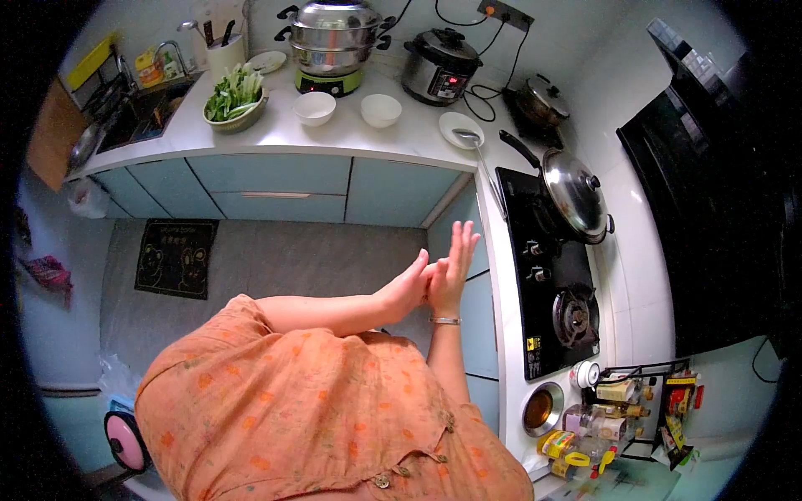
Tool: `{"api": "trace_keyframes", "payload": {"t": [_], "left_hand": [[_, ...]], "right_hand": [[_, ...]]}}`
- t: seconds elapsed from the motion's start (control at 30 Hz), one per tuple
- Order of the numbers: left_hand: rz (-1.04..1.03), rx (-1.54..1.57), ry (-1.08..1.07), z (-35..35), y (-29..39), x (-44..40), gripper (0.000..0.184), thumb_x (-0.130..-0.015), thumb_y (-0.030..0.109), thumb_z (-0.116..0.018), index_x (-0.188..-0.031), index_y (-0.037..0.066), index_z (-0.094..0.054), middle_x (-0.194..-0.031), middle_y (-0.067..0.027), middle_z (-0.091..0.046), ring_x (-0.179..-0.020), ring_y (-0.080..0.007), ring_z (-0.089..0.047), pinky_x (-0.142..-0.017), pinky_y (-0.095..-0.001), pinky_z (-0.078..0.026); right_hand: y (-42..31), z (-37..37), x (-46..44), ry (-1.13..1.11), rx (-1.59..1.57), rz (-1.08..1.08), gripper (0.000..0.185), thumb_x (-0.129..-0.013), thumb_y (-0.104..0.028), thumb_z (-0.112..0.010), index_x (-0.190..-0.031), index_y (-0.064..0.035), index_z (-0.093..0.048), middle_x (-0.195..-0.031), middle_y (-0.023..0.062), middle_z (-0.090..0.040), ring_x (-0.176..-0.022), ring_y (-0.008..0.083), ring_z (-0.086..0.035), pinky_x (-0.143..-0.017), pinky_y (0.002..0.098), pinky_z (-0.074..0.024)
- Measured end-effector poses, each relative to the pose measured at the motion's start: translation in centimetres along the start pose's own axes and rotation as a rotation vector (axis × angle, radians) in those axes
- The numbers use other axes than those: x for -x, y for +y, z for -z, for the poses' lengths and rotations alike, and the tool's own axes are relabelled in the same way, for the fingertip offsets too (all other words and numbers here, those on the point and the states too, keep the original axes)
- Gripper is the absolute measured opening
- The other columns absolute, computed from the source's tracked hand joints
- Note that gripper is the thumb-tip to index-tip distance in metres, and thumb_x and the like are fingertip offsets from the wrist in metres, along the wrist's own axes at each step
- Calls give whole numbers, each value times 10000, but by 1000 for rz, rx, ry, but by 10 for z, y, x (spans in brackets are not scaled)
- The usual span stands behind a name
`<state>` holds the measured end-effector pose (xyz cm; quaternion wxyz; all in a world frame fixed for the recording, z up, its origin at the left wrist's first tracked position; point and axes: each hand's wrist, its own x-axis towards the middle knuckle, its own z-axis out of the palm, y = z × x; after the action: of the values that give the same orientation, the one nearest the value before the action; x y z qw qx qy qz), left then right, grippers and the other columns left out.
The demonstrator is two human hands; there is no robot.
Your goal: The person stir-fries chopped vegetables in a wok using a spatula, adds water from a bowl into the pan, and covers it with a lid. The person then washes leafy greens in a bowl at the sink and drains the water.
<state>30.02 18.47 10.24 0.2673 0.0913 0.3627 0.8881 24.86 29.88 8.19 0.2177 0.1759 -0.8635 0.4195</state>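
Observation:
In front of my body, my left hand (403, 294) and my right hand (452, 269) meet palm against palm. The right hand's fingers stretch upward, and a silver bracelet (445, 321) circles that wrist. On the left hand the thumb stands up, while its other fingers are partly hidden where the hands overlap. No object shows in either hand. Close by on the right is the counter edge with a black gas stove (547, 321). On it stands a frying pan with a lid (575, 196), its handle pointing to the back left.
Along the back counter stand a bowl of leafy greens (238, 113), two white bowls (314, 108), a steamer (326, 42), a pressure cooker (441, 67) and a plate with a ladle (459, 130). Bottles (593, 423) and a metal bowl (541, 409) sit at the near right.

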Motion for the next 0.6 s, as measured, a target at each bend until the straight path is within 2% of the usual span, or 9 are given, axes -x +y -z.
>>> {"api": "trace_keyframes", "payload": {"t": [0.07, 0.13, 0.2, 0.27, 0.33, 0.4, 0.47, 0.5, 0.6], "left_hand": [[-53, 54, -46, 4, -4, -3, 736, -876, 597, -265, -1381, 64, -220, -1417, -54, -255, -1279, -202, -280, -1024, -391, -246], [-310, -159, -32, 5, -4, -3, 663, -898, 503, -351, -1380, 66, -225, -1416, -59, -257, -1302, -202, -237, -1049, -378, -215], [-528, -712, 122, 3, 11, -5, 600, -922, 404, -353, -1369, 24, -226, -1424, -124, -225, -1325, -234, -191, -1068, -362, -174], [-548, -1014, 208, 13, 10, -13, 569, -934, 363, -322, -1369, 13, -215, -1435, -149, -184, -1337, -247, -153, -1076, -352, -143], [-372, -995, 174, 13, 4, -16, 547, -939, 333, -297, -1377, 22, -198, -1445, -153, -147, -1347, -251, -110, -1082, -343, -112], [-436, -1017, 171, 13, -4, -14, 603, -922, 453, -226, -1388, 71, -189, -1446, -152, -148, -1342, -291, -126, -1066, -463, -108], [-376, -1002, 76, 2, 3, -9, 580, -936, 356, -268, -1389, 22, -130, -1451, -157, -116, -1345, -270, -110, -1083, -349, -98], [-400, -1025, 84, -1, 3, -9, 585, -928, 441, -226, -1396, 96, -163, -1438, -156, -166, -1339, -313, -118, -1066, -470, -110], [-416, -1005, -18, -3, 6, -5, 561, -932, 425, -240, -1401, 129, -158, -1435, -156, -174, -1335, -317, -126, -1071, -451, -117]], "right_hand": [[-6, 5, -1, 31, -41, -21, 814, -812, -696, -194, -1381, -116, -249, -1452, 143, -146, -1337, 371, -54, -1055, 510, -56], [7, 3, 6, 201, -514, -307, 818, -812, -693, -224, -1409, -140, -147, -1469, 115, -81, -1344, 345, -34, -1053, 515, -66], [-54, 13, 2, 126, -892, -394, 847, -832, -663, -241, -1410, -95, 8, -1475, 83, 49, -1352, 282, 3, -1080, 411, -54], [-55, 0, 1, 73, -990, -251, 807, -823, -679, -215, -1417, -163, -36, -1474, 93, 38, -1348, 313, 21, -1073, 465, -20], [-68, -3, 10, -7, -783, -218, 772, -852, -646, -167, -1415, -127, -70, -1473, 99, -26, -1355, 261, -10, -1082, 392, 2], [-44, -15, 13, 50, -956, -247, 838, -840, -655, -208, -1401, -45, -84, -1466, 118, -65, -1349, 279, -52, -1085, 384, -3], [-64, -5, 11, 46, -953, -282, 819, -828, -676, -202, -1409, -108, -97, -1471, 89, -73, -1347, 300, -61, -1069, 442, -21], [-72, -1, 11, 39, -946, -319, 803, -816, -697, -196, -1416, -170, -110, -1475, 61, -80, -1344, 321, -69, -1053, 500, -38], [-36, -9, 10, 96, -959, -262, 849, -816, -687, -208, -1404, -83, -112, -1463, 118, -94, -1335, 331, -108, -1081, 419, -39]]}}
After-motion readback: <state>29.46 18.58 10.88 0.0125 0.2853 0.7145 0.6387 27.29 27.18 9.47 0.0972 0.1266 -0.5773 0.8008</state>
